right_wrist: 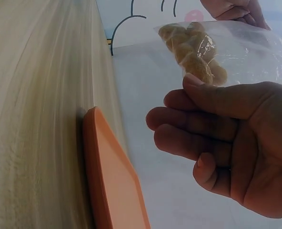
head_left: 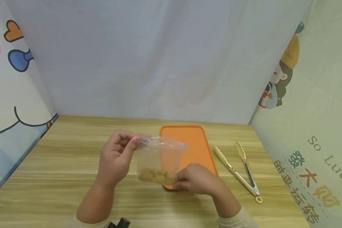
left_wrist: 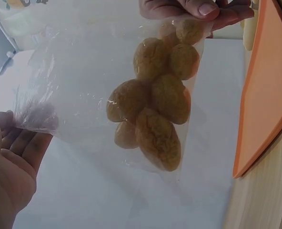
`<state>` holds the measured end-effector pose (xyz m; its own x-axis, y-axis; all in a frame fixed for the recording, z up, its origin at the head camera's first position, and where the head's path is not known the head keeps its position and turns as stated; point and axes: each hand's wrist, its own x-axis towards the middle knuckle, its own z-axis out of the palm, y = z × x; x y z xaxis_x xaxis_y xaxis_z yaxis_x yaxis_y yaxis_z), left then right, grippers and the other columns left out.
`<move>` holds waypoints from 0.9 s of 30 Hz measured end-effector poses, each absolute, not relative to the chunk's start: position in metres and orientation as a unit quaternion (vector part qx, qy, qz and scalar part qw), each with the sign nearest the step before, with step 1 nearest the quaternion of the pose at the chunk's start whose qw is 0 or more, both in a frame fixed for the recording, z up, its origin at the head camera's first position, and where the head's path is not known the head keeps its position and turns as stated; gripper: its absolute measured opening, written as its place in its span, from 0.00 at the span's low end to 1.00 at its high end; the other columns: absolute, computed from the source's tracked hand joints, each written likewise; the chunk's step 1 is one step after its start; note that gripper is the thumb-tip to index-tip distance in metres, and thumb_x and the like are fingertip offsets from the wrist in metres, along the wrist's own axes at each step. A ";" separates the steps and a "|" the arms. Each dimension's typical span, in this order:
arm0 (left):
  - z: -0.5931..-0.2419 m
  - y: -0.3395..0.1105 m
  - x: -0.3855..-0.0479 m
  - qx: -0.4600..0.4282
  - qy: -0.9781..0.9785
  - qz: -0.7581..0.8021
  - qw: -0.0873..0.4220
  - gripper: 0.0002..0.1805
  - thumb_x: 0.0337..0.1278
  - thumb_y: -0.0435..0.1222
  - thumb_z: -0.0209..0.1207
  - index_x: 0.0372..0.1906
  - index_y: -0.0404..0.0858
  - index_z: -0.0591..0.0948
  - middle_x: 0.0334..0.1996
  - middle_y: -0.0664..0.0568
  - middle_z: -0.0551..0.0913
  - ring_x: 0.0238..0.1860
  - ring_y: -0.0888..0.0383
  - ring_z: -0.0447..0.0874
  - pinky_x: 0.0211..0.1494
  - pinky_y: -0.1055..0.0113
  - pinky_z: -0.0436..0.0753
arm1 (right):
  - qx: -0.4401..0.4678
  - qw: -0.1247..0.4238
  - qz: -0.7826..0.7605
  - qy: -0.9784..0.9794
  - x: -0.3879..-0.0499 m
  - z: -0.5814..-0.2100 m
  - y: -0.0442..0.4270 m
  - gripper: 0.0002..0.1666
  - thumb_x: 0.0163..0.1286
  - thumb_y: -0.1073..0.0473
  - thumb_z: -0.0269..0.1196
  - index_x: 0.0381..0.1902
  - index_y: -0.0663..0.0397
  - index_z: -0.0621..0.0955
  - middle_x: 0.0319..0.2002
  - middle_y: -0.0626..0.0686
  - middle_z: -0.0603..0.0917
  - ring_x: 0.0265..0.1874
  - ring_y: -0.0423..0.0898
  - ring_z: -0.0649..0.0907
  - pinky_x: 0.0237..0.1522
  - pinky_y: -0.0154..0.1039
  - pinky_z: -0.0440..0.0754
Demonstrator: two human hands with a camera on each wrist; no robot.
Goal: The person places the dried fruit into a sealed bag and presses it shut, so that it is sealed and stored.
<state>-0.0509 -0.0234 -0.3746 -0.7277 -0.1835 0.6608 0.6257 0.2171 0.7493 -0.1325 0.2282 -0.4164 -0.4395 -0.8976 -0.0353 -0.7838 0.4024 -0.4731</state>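
Observation:
A clear zip bag (head_left: 159, 155) hangs above the table, with several round, brownish-yellow, wrinkled food pieces (left_wrist: 150, 95) gathered along its bottom. My left hand (head_left: 116, 156) pinches the bag's top left corner between thumb and fingers. At the lower right corner, my right hand (head_left: 198, 180) pinches the bag with thumb and forefinger, its other fingers loosely curled in the right wrist view. The bag's mouth appears slightly parted in the head view. Behind the bag lies an orange tray (head_left: 195, 145), partly covered by the bag and right hand.
Right of the tray lies a pair of tongs (head_left: 252, 180) with cream tips, spread apart on the wooden table (head_left: 74, 152). A pale cloth (head_left: 148, 63) hangs along the back edge, with printed cloths at both sides. A dark object (head_left: 123, 222) shows at the bottom edge.

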 end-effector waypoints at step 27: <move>-0.365 -0.007 -0.046 -0.105 -0.679 -0.712 0.146 0.11 0.73 0.34 0.51 0.40 0.28 0.70 0.35 0.44 0.88 0.36 0.51 0.90 0.33 0.54 0.86 | -0.443 0.239 -0.169 0.847 -0.131 -0.416 0.236 0.10 0.63 0.55 0.67 0.21 0.41 0.85 0.17 0.35 0.80 0.15 0.29 0.77 0.28 0.29 0.75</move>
